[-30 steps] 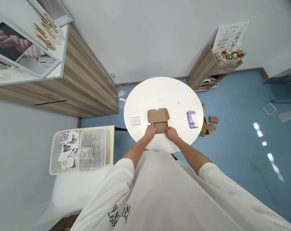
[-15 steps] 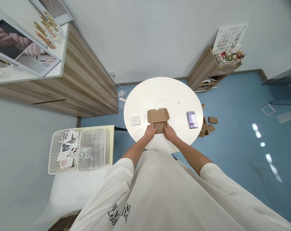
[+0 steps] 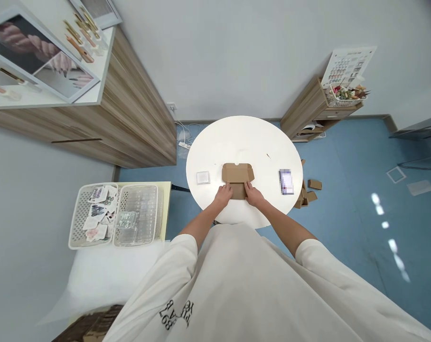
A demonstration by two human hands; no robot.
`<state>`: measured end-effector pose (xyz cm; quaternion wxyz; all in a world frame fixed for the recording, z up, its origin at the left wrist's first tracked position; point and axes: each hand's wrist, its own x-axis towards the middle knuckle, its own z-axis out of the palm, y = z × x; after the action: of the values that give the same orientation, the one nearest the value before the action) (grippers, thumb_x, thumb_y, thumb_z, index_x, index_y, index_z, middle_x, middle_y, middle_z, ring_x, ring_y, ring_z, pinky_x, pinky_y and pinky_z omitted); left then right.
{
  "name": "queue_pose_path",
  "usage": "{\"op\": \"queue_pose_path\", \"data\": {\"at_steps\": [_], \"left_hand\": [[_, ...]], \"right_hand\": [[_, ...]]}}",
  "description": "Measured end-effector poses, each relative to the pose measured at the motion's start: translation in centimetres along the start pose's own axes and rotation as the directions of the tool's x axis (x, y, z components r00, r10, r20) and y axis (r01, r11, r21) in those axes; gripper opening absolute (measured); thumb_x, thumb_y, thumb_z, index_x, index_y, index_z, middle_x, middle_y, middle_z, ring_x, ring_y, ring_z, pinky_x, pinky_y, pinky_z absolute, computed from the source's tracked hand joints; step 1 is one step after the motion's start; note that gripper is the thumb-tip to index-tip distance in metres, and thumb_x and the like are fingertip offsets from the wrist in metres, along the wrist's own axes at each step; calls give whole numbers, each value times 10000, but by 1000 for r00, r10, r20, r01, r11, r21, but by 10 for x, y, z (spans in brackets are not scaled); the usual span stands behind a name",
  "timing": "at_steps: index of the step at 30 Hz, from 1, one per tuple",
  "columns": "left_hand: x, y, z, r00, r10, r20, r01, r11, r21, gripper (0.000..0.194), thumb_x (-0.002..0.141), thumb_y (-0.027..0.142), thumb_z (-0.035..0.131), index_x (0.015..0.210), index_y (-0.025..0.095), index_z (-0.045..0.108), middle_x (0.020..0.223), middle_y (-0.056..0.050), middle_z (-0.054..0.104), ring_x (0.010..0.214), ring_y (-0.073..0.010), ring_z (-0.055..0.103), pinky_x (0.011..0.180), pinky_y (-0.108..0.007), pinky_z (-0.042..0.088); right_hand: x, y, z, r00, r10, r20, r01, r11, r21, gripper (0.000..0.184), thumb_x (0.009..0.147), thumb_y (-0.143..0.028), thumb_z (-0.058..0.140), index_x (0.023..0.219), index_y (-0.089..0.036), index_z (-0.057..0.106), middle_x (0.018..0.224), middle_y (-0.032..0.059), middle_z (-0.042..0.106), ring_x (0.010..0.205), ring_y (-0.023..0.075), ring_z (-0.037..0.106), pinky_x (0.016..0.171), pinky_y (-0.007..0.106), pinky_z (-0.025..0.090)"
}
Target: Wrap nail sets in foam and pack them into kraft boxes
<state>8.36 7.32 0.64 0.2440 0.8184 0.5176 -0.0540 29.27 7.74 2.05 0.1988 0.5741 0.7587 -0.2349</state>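
At a round white table (image 3: 261, 142), left hand (image 3: 222, 196) and right hand (image 3: 254, 195) gripping a cardboard box (image 3: 238, 173), blue floor (image 3: 343, 156) beyond.

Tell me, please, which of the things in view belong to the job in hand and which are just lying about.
Job in hand: the left hand and right hand, both on the part-folded kraft cardboard box.

Lying about: the small clear square packet, the blurred printed card, the cardboard pieces on the floor, the white basket of printed cards.

Round white table (image 3: 244, 142) with cardboard box (image 3: 237, 174)
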Motion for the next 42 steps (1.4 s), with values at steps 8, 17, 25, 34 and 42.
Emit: {"op": "queue_pose_path", "data": {"at_steps": [8,17,25,34,42], "left_hand": [[-6,-18,-2,997,51,-52,-55,996,-77,593,839,205,696,1394,203,490,1627,-173,279,1296,-354,495,1061,-465,369],[-22,-109,-32,732,-639,-236,517,747,-418,469,990,361,475,1414,164,442,1409,-200,520,1316,-359,492,1070,-465,394],[2,-144,-30,523,-845,114,730,375,-572,581,869,466,668,1324,159,478,1349,-202,586,1282,-381,549,1028,-479,444],[2,-150,-28,581,-804,130,620,333,-711,296,756,359,785,923,196,603,1031,-111,699,1023,-298,667,858,-368,499],[-7,-111,-36,767,-642,-17,325,411,-852,154,851,317,639,954,203,644,987,-45,702,925,-188,661,827,-285,503]], "right_hand": [[-1,-1,-1,1000,12,6,-12,1000,-3,946,877,-232,622,1627,-204,45,1685,170,70,1146,316,588,874,389,516],[-3,-3,-3,1000,17,13,-17,1000,1,937,889,-238,606,1628,-217,30,1686,157,84,1136,305,593,872,377,511],[-2,-6,-4,999,40,31,-39,999,-20,965,889,-235,613,1629,-231,-7,1689,158,66,1147,302,586,891,376,504],[-3,-7,-4,998,62,14,-63,998,27,1035,861,-205,588,1621,-253,-112,1694,129,87,1117,298,598,869,381,512],[-8,-5,-5,999,33,-21,-32,997,69,1065,863,-201,592,1607,-278,-166,1682,139,134,1094,293,614,859,372,499]]}}
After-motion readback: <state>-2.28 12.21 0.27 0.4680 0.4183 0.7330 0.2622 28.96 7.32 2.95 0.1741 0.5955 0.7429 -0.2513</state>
